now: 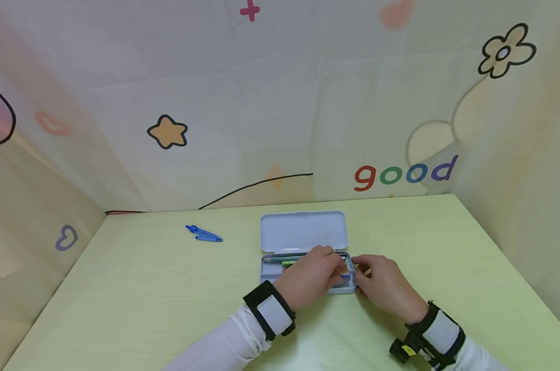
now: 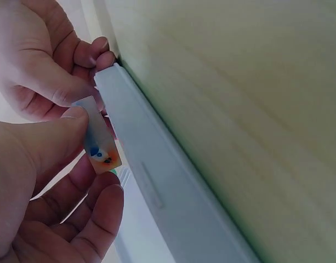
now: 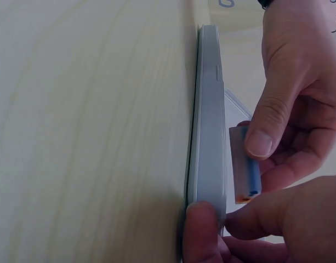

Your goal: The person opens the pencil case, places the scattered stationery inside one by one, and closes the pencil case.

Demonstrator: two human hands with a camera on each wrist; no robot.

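Observation:
A pale blue pencil case point(image 1: 304, 232) lies with its lid folded back. My left hand point(image 1: 309, 275) is over its right half, pinching a small rectangular eraser point(image 2: 99, 131) between thumb and fingers. A cartoon face is printed on the eraser, and one side shows blue in the right wrist view. At the case's right end, my right hand point(image 1: 384, 283) grips the corner, fingertips on the wall point(image 3: 209, 137). Inside the case are a long slim pencil point(image 1: 280, 258) and a green patterned item point(image 1: 286, 264); my left hand hides part of the contents.
A blue drawing compass point(image 1: 204, 234) lies to the left of the case on the light wooden table point(image 1: 136, 288). Behind the table hangs a printed curtain point(image 1: 261, 103), which also closes off both sides.

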